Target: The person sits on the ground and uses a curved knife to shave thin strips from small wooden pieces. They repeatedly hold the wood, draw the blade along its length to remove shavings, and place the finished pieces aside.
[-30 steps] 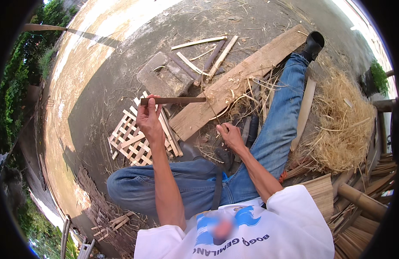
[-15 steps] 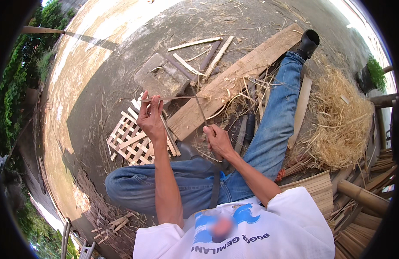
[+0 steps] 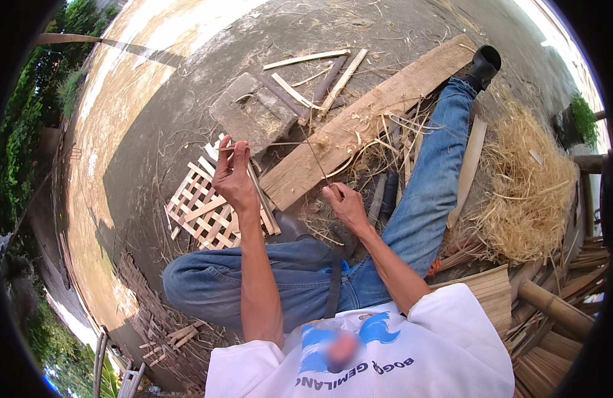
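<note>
left hand (image 3: 232, 178) raised, now pinching thin bamboo sliver (image 3: 273, 144) at left end; a second ago it gripped thicker dark stick. right hand (image 3: 346, 204) has shifted to closed grip on blade handle, thin knife (image 3: 316, 166) meeting sliver above long plank (image 3: 359, 126). lattice panel (image 3: 200, 209) unmoved on ground. splitting reads as done; shaving sliver thinner now.

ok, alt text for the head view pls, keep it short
A seated person's left hand pinches one end of a thin bamboo strip while the right hand holds a slim blade up to it. Below the hands lie a long wooden plank, a woven bamboo lattice and a flat stone block; a heap of shavings sits beside the outstretched leg.
</note>
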A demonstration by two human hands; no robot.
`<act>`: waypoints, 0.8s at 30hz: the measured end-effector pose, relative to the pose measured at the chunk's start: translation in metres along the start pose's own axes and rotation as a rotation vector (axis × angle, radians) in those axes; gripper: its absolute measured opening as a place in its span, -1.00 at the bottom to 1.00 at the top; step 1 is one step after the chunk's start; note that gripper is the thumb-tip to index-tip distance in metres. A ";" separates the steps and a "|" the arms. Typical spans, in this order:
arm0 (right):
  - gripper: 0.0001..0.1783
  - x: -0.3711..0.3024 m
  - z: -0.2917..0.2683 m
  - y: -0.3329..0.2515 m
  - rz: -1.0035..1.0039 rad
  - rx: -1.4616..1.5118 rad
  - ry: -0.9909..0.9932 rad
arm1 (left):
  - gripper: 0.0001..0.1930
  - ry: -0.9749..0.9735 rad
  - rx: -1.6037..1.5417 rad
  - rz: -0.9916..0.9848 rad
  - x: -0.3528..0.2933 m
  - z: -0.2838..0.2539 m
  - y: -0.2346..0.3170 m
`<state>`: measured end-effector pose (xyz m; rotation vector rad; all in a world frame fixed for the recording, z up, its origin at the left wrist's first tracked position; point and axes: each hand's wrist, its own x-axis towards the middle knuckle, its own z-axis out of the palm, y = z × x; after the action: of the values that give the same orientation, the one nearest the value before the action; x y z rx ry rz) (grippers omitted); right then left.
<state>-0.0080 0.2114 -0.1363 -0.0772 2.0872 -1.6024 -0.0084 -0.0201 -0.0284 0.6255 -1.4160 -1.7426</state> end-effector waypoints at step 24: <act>-0.61 0.001 -0.042 -0.035 -0.134 -0.166 0.199 | -0.62 -0.352 0.060 -0.309 -0.013 0.058 -0.046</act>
<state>-0.0353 0.2381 -0.0964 -0.1208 2.4129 -1.5648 -0.0579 0.0270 -0.0592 0.6164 -1.6847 -2.1401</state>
